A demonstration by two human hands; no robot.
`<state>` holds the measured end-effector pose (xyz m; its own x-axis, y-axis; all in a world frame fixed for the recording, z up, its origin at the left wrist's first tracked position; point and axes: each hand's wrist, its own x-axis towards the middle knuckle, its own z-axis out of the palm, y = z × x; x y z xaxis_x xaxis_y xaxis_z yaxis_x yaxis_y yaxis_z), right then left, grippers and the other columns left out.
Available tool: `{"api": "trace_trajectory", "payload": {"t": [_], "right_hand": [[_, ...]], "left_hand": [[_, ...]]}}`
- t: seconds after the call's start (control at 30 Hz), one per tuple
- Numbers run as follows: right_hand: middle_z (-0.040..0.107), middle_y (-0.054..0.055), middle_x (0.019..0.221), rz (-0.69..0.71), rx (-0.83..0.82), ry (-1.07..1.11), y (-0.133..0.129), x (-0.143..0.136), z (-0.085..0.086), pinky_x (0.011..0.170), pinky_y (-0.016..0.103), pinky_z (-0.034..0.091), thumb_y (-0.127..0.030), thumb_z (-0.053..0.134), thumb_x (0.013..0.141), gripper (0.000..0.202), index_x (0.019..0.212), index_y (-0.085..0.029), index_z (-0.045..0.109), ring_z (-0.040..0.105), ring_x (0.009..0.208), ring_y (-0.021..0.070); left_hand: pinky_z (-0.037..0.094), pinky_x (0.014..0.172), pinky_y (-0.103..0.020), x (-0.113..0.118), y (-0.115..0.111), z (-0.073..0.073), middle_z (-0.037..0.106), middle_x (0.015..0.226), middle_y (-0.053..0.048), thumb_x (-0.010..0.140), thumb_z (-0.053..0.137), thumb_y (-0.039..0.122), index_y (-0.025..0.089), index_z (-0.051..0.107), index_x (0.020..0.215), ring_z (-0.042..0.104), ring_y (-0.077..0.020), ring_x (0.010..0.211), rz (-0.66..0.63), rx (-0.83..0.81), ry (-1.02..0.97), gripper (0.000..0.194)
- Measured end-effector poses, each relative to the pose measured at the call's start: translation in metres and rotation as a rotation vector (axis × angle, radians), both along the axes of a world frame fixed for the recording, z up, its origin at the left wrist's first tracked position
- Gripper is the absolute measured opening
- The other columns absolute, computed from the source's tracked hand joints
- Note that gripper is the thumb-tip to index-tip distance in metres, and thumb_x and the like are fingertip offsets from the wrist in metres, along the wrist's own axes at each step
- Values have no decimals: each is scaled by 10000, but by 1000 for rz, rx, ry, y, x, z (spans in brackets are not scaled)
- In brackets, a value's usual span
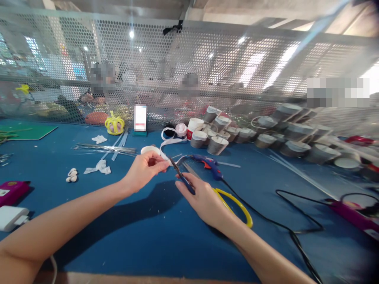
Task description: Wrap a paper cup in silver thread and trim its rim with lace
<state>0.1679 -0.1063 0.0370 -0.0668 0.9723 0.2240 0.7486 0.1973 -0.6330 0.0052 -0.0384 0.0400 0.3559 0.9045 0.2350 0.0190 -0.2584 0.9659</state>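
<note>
My left hand [145, 167] is closed in a pinch at the middle of the table, on the end of a narrow white ribbon [172, 141]. The ribbon loops up behind the fingers, beside a white roll [150, 150]. In my right hand [204, 197] is a slim dark tool with a blue handle [186, 183], which looks like pliers. Its tip meets the left fingertips, and what lies between them is too small to make out. Under the right hand lies a pair of scissors with a yellow handle [247, 215], partly covered.
A blue glue gun [209, 165] with a black cord [257, 213] lies right of the hands. Several grey pots [217, 146] stand behind it. A yellow crown-shaped piece [114, 124], thin wires [106, 148] and a phone [140, 117] are further back, before a perforated metal screen [160, 51].
</note>
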Motion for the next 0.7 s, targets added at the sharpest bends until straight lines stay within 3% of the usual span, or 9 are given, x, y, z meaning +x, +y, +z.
{"api": "trace_trajectory", "payload": {"t": [0.1,0.2,0.27,0.3,0.4,0.5,0.7], "right_hand": [[645,47,763,-42,13,13,3,5,1,625,293,431,-395,438,827,299,938,-161,588,579,669,188],[557,0,631,-29,-85,79,6,11,5,516,256,397,-430,429,826,334,923,-157,595,497,540,138],[496,-18,594,11,-159,136,6,15,9,472,240,372,-449,424,825,357,932,-149,587,454,500,118],[480,-21,592,27,-180,159,6,16,10,463,235,366,-452,425,824,360,934,-148,582,444,495,113],[466,-23,592,47,-197,187,6,16,12,453,229,358,-447,432,820,341,923,-154,572,439,496,109],[465,-28,576,69,-217,174,3,13,10,437,223,345,-437,429,825,305,871,-163,556,424,472,103],[475,-27,583,106,-233,122,-4,3,9,435,219,344,-432,413,847,281,795,-183,531,437,472,102]], "left_hand": [[408,534,-220,-6,1,3,593,614,-8,824,481,290,158,540,694,528,-99,559,34,310,198,194],[463,658,-264,-19,4,15,631,728,-50,845,443,214,163,586,753,567,-133,696,82,841,315,178],[488,700,-266,-28,5,25,651,819,-61,853,435,183,175,602,885,589,-139,771,-37,1089,368,171],[496,708,-252,-32,6,29,655,860,-62,862,405,150,183,596,945,599,-129,789,-123,1159,411,210],[502,762,-265,-35,7,34,644,974,-78,874,387,130,184,583,989,597,-140,886,-91,1332,507,234],[496,799,-303,-30,11,24,626,984,-108,876,386,120,139,560,1006,566,-168,950,67,1472,541,218],[488,716,-269,-24,22,3,621,854,-56,845,460,113,153,545,948,538,-136,780,126,1539,473,139]]}}
